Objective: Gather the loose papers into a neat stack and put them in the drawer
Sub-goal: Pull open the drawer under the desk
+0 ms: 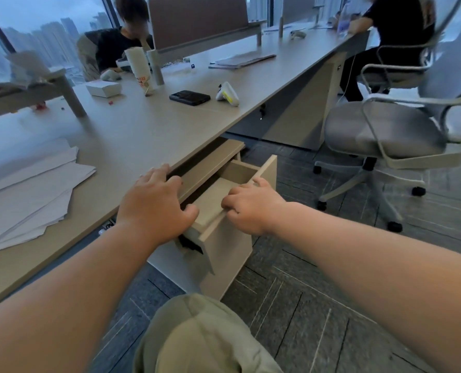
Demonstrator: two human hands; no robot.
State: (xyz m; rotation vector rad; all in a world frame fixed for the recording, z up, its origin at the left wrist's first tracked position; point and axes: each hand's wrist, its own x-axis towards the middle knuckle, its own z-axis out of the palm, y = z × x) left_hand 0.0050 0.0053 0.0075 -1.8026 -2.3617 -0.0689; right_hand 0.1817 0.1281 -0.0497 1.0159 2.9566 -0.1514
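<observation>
Right hand (247,208) has its fingers curled over the front edge of the drawer (218,195), gripping it, probably to work the drawer on its slide; the drawer is partly out. Left hand (154,201) is spread open and holds nothing, fingertips at the worktop (132,130) edge, seemingly bracing. Loose papers (30,195) lie unstacked on the worktop, well left of both sets of fingers, so gathering isn't done.

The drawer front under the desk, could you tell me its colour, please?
Light beige wood-grain drawer front, best seen in the head view.

An open-plan office: one long shared bench (148,130), swivel chairs (380,135) beside it, divider screens (197,20) above, seated colleagues (119,41) behind.
</observation>
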